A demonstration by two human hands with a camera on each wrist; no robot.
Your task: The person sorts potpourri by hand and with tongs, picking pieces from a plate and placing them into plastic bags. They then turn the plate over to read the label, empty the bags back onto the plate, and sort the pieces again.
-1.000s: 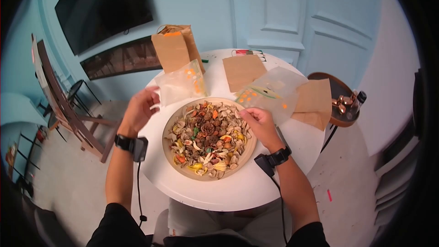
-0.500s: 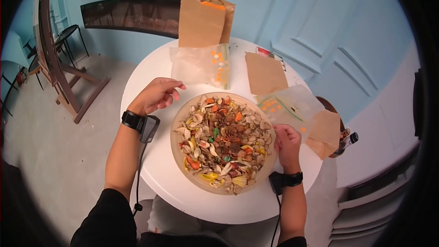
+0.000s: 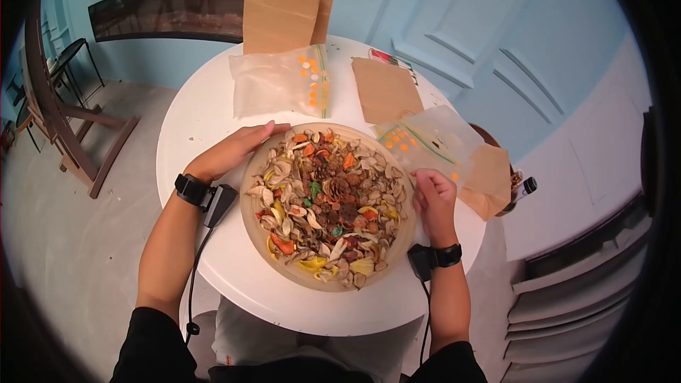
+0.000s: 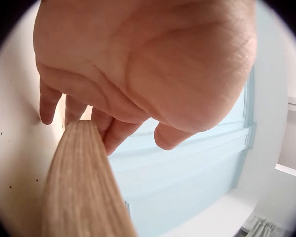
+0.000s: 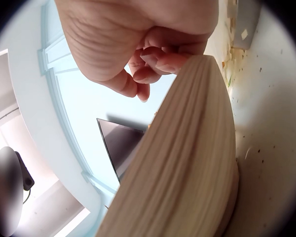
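Observation:
A round wooden tray sits on the white table, full of dried petals with pine cones gathered at the middle. My left hand lies along its upper left rim, fingers extended. In the left wrist view, those fingers reach behind the upright wooden rim, thumb held apart. At the right rim is my right hand, its fingers loosely curled. The right wrist view has its fingertips right at the top of the tray's edge, with nothing visible between them.
Beyond the tray stand a brown paper bag and a zip bag. A flat brown paper piece, another zip bag and more brown paper lie to the right. A small side table stands past the right edge.
My left hand has come down from beside the tray onto its upper left rim. The right hand has shifted from the upper right rim to the right side, fingers curled.

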